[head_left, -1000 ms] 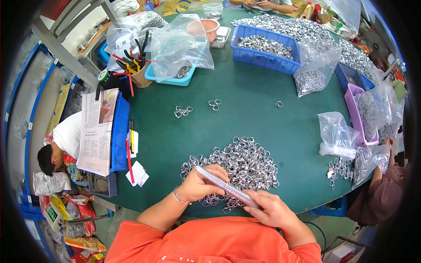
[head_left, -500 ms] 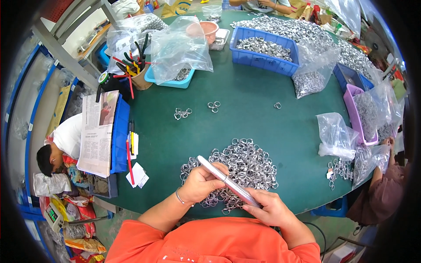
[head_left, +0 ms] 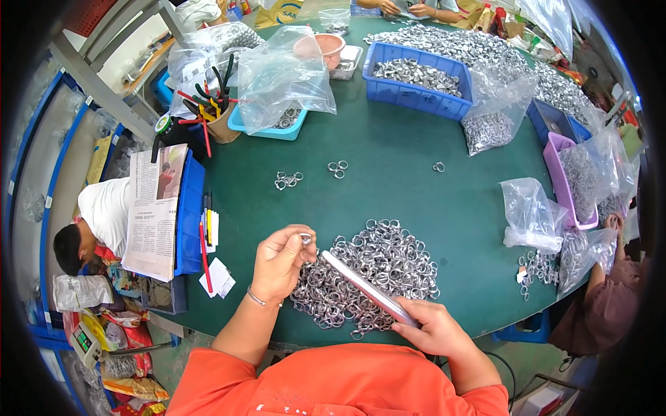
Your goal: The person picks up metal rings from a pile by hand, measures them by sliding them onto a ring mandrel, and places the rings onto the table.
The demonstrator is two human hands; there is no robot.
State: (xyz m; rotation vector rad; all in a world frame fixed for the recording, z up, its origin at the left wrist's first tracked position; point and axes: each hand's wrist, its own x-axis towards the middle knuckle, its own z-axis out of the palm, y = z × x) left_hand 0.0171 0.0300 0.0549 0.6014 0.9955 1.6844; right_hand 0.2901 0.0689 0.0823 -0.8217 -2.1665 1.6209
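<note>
My left hand [head_left: 277, 265] is raised at the left side of the ring pile, closed in a pinch on a silver-coloured ring [head_left: 305, 238]. My right hand [head_left: 431, 324] grips the thick end of a tapered metal ring mandrel [head_left: 366, 287], whose thin tip slants up and left toward my left hand. Tip and ring are apart. Beneath the mandrel spreads a heap of silver-coloured rings [head_left: 388, 253] on the green table [head_left: 388, 187]. Farther off lie two small groups of rings, one at the left [head_left: 288, 180] and another [head_left: 338, 169] beside it, and a lone ring or two [head_left: 438, 167].
At the back stand a blue bin of rings [head_left: 419, 76], a turquoise tray [head_left: 270, 130] under a plastic bag, and a cup of pliers [head_left: 223, 126]. A newspaper [head_left: 154, 215] covers a blue crate at left. Bags and a pink basket [head_left: 565, 187] line the right; other people sit around.
My left hand has drawn away from the mandrel, up and to the left, taking a ring off it. The mandrel has shifted slightly right and down in my right hand.
</note>
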